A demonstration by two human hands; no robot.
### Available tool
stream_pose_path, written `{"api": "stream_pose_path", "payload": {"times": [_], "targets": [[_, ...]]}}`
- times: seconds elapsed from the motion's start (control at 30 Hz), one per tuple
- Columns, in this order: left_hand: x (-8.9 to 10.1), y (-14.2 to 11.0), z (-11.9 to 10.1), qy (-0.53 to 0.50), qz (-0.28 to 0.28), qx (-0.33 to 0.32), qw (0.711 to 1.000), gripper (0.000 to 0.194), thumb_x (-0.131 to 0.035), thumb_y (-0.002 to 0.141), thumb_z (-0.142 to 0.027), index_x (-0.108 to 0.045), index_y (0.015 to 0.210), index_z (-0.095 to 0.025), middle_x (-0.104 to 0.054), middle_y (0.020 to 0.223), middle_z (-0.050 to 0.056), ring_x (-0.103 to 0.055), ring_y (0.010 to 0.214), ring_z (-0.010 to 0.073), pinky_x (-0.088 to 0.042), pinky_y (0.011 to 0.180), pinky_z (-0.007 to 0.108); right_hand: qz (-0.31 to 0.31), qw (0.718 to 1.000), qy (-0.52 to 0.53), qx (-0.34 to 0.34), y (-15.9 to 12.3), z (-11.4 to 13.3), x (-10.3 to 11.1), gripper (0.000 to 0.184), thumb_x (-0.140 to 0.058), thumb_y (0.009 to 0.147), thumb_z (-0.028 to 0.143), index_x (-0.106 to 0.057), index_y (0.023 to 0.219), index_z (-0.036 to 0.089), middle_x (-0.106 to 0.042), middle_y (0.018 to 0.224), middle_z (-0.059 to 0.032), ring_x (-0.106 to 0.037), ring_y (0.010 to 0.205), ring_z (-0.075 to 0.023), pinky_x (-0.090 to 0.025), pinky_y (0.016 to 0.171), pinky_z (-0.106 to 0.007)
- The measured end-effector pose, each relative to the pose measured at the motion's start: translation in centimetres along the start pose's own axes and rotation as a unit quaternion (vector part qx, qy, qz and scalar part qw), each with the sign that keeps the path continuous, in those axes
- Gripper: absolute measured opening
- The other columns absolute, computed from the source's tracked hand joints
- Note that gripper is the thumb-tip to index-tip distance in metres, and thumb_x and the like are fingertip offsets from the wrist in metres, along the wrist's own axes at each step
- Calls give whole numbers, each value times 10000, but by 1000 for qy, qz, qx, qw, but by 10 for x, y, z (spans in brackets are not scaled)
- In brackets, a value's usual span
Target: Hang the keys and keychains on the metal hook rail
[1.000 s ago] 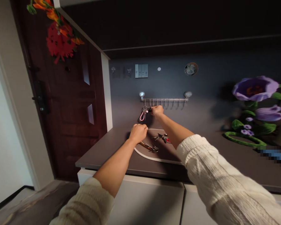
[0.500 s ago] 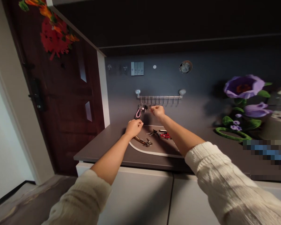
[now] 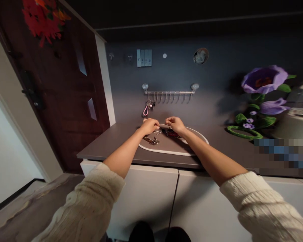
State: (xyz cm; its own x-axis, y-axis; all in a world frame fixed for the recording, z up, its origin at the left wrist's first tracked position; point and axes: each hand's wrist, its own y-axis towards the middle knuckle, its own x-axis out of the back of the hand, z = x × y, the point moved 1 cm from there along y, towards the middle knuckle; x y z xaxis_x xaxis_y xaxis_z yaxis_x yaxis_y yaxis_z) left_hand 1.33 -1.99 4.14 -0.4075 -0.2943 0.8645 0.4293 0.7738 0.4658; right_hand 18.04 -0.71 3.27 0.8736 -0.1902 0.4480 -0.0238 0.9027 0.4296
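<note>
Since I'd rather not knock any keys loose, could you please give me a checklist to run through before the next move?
1. Rail mounted: ok, a round mount shows at each end.
2. Pink strap hanging: ok, near the rail's left end.
3. Black keys hanging: ok, just right of the pink strap.
4. Brown strap on the mat: ok, inside the white edge.
5. Red keychain in full view: not ok, partly hidden by the right hand.
6. Left hand free: cannot tell, its grip is too small to make out.
</note>
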Motion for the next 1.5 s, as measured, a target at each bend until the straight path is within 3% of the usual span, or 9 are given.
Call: {"api": "stream_pose_path", "payload": {"times": [0.13, 0.33, 0.6, 1.13, 1.33, 1.5], "targets": [[-5, 7, -2, 32, 41, -14, 999, 128, -585, 740, -261, -675, 830, -242, -690, 907, 17, -562, 940, 196, -298, 843, 334, 26, 990, -140, 23, -11, -3, 6, 159, -543, 753, 154, -629, 886, 142, -682, 820, -42, -602, 739, -107, -422, 712, -203], [-13, 11, 2, 48, 59, -24, 997, 144, -594, 734, -277, -679, 846, -244, -693, 912, 23, -563, 936, 194, -275, 825, 323, 43, 949, -301, 82, -17, -2, 8, 215, -505, 785, 136, -662, 930, 153, -686, 923, -75, -610, 872, -151, -404, 771, -218], [-21, 10, 7, 59, 61, -46, 995, 162, -537, 771, -238, -691, 817, -256, -694, 913, 22, -552, 944, 183, -263, 831, 317, 52, 939, -329, 82, -13, -5, 6, 236, -498, 788, 128, -666, 948, 169, -679, 975, -71, -607, 914, -166, -403, 795, -225], [-16, 7, 8, 58, -27, -4, 998, 235, -390, 856, -231, -622, 851, -189, -632, 944, 67, -513, 956, 205, -290, 831, 341, 66, 918, -382, 88, -11, -4, 4, 246, -492, 791, 150, -670, 959, 183, -675, 964, -92, -594, 910, -186, -384, 792, -239], [-12, 8, 7, -17, -51, 37, 998, 212, -390, 849, -212, -598, 823, -183, -630, 961, 39, -515, 965, 182, -316, 839, 325, 77, 913, -383, 117, -13, -1, 4, 217, -524, 794, 199, -663, 960, 192, -677, 931, -77, -561, 890, -186, -362, 833, -262], [-13, 11, 10, -112, -72, 74, 988, 177, -426, 823, -208, -595, 798, -164, -645, 886, 28, -545, 841, 153, -376, 769, 279, 79, 914, -378, 124, -15, 2, 4, 225, -530, 786, 227, -662, 968, 210, -672, 963, -64, -522, 932, -213, -356, 825, -285]]}}
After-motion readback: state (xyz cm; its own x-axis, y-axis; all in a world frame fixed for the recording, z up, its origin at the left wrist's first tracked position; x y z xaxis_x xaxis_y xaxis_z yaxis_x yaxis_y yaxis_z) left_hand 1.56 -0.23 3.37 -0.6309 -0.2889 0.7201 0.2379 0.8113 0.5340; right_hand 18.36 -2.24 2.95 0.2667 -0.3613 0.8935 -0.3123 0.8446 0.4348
